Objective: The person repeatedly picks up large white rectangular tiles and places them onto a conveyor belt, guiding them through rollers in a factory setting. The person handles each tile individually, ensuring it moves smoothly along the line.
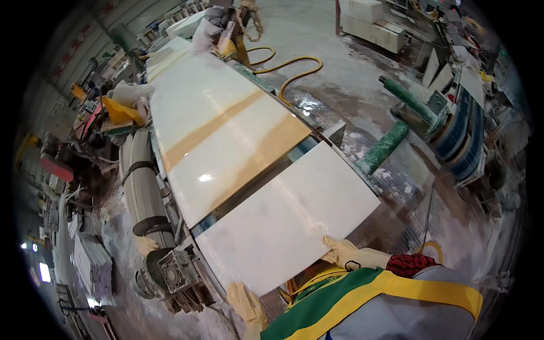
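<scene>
A plain white stone slab (283, 218) lies at the near end of a roller conveyor. Its near edge is held by both of my hands, which wear cream gloves. My left hand (246, 305) is closed at the slab's near left corner, its lower fingers partly hidden. Farther right, my right hand (345, 253) grips the same edge, with fingertips on the top face and the rest of the grip under the edge out of sight. Beyond a narrow dark gap lies a larger wet slab (218, 105), white with tan bands.
A motor with a gearbox (173, 272) sits left of the conveyor, below a ribbed grey roll (141, 187). Green rollers (385, 147) stick out on the right, near blue curved machinery (459, 133). A yellow hose (297, 71) loops across the wet floor. Stacked slabs (93, 266) stand far left.
</scene>
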The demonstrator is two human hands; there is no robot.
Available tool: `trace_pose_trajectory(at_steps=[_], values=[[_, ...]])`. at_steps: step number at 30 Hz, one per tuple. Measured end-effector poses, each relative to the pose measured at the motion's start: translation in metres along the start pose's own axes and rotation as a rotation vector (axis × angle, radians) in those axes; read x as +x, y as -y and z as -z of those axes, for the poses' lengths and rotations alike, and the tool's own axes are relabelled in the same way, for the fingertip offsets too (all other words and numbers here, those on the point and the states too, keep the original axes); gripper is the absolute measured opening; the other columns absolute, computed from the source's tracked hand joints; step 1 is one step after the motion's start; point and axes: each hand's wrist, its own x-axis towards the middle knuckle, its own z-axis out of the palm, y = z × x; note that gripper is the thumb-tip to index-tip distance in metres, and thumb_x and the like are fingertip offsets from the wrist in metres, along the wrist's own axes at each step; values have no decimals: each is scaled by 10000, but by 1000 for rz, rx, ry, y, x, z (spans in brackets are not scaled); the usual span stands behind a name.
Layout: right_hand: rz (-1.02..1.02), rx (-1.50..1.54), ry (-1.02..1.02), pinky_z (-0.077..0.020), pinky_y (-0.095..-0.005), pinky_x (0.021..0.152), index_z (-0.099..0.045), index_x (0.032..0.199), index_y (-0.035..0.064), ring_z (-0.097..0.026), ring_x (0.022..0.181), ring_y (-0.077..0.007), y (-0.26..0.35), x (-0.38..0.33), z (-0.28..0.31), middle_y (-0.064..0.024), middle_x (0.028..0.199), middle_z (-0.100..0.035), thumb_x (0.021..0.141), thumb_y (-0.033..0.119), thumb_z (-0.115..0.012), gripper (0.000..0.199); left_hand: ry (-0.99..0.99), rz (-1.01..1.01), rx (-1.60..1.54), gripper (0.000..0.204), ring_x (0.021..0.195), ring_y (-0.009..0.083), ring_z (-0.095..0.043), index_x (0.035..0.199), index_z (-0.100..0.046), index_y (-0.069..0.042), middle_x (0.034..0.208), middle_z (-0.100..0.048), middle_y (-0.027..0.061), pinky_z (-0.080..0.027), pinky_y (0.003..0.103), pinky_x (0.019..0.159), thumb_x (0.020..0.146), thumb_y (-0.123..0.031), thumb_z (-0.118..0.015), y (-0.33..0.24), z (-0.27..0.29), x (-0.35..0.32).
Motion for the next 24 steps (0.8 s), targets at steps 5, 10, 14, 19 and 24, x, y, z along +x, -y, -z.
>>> trace_pose_trajectory(at_steps=[5,10,14,19,24], values=[[-110,3,64,-590,-402,1004,-530,1541,-89,-649,1409,-308,-40,58,75,-211,1511,-668,1114,367,-711,651,113,-165,8,643,1455,576,-490,1541,-581,29,1546,-566,350,-328,667,1255,990,-265,-734,-3,13,60],[28,66,82,-562,-462,1185,-563,1518,-53,-698,1334,-328,-24,24,39,-202,1481,-686,1027,427,-812,731,60,-425,-41,652,1480,474,-511,1560,-568,30,1550,-591,272,-408,649,1211,1003,-254,-751,39,-53,228],[25,22,147,-549,-491,1208,-562,1514,-50,-678,1367,-344,-23,22,50,-209,1501,-667,1001,462,-836,775,560,293,-863,475,1113,395,-656,1435,-613,29,1262,-667,196,-576,551,1005,1032,-204,-704,97,-118,299],[-196,-71,96,-509,-445,1252,-564,1526,-18,-617,1432,-355,-15,41,55,-228,1576,-599,1054,470,-765,708,821,891,-1338,279,679,311,-600,1199,-679,52,833,-619,140,-577,404,666,1051,-184,-664,173,-137,328],[-134,-40,187,-462,-431,1291,-530,1597,48,-573,1483,-302,-22,39,52,-169,1642,-550,1115,348,-688,590,589,864,-1486,209,1007,372,-763,1133,-695,-6,1190,-718,223,-634,396,768,1093,-201,-633,55,17,286]])
